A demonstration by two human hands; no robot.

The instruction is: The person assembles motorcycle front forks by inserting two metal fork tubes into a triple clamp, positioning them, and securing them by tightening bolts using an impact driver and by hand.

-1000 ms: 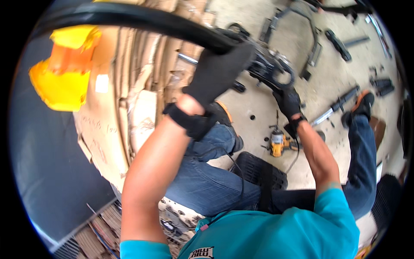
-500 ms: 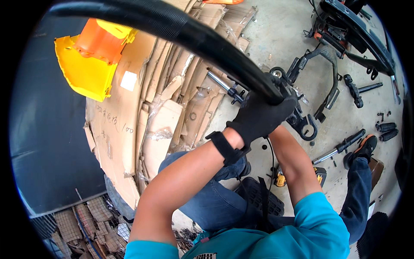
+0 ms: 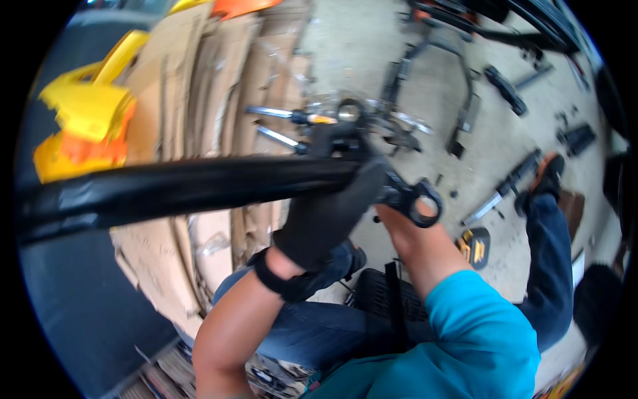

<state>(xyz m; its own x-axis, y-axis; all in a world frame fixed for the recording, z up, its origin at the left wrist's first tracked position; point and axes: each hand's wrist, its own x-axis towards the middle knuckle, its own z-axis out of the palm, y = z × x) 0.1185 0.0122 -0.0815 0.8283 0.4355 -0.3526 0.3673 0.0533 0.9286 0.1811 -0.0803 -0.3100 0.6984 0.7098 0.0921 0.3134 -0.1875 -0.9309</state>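
A long black tube [image 3: 193, 189] reaches from the far left to the middle, where it meets a black fork yoke [image 3: 392, 183] with a round ring at each end. My left hand [image 3: 325, 219], in a black glove, is closed around the yoke where the tube joins it. My right forearm [image 3: 415, 239] runs up under the yoke, which hides the right hand and its fingers. Just past the yoke, on the left, two shiny fork legs [image 3: 279, 113] lie beside the cardboard. The picture is blurred by motion.
Flattened cardboard [image 3: 159, 266] is stacked to the left, with yellow and orange plastic panels [image 3: 93, 120] on it. On the concrete floor lie a bent black frame [image 3: 458, 53], another fork leg [image 3: 505, 189], black rubber boots [image 3: 577, 138] and a yellow-black tool [image 3: 473, 247].
The tube has swung down and leftward, from slanting across the top to nearly level. The yoke and my left hand have moved left with it. The view has shifted too.
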